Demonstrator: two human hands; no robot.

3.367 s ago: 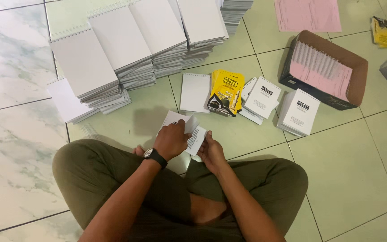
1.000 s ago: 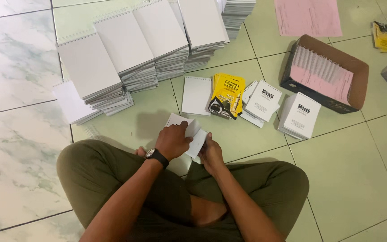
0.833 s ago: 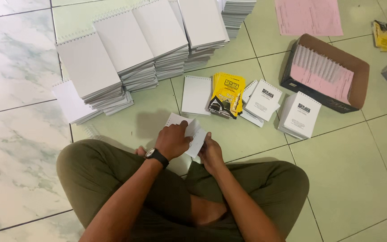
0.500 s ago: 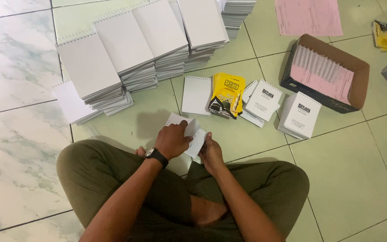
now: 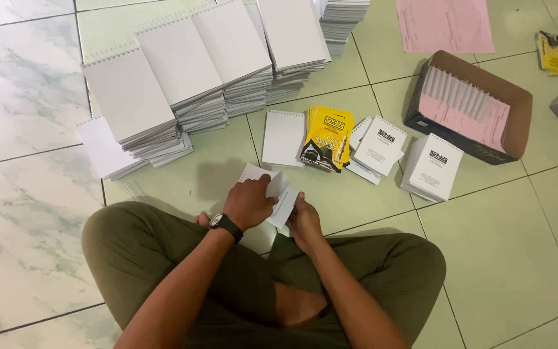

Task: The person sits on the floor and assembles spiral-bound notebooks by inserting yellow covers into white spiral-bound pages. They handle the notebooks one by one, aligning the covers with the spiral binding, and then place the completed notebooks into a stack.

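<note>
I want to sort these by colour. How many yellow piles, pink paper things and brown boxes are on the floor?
Yellow booklet piles: 2, one in the middle and one at the top right.
Pink paper things: 2, the loose sheets and the pink stack in the box.
Brown boxes: 1.
Total: 5

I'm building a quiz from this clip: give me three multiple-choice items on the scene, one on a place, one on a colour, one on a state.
1. Where does the yellow booklet stack lie?
A. in the box
B. on the floor tiles
C. on a knee

2. What colour are the sheets in the cardboard box?
A. pink
B. blue
C. green

3. What are the hands doing?
A. resting empty
B. holding a small white pad
C. holding scissors

Answers:
1 B, it lies flat on the tile.
2 A, pink sheets show.
3 B, left hand and right hand grip the small white pad.
</note>
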